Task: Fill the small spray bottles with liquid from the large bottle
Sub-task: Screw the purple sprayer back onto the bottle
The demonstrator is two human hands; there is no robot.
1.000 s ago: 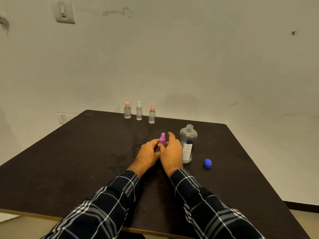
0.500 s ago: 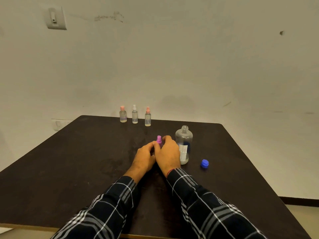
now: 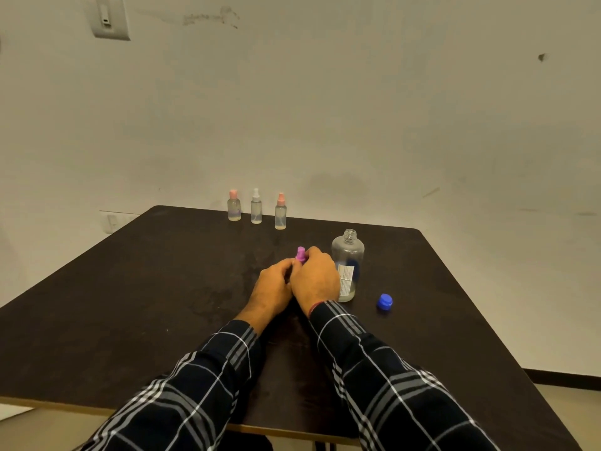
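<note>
Both hands wrapped round one little sprayer

Left hand [image 3: 272, 289] and right hand [image 3: 318, 280] curl round the purple-topped spray bottle [image 3: 301, 254] mid-table, only its top poking out. The large bottle [image 3: 348, 252] stands uncapped right beside the right hand, with the blue cap [image 3: 385, 302] lying nearby. Three small spray bottles [image 3: 256, 209] line the far edge of the table [image 3: 130, 288].

Your left hand [image 3: 271, 288] and right hand [image 3: 317, 281] meet near the middle of the tabletop [image 3: 130, 304], backs up, touching; their fingers curl round the purple-capped spray bottle [image 3: 300, 254]; both forearms, in dark plaid sleeves [image 3: 201, 385], reach in from the near edge and converge at the wrists.
</note>
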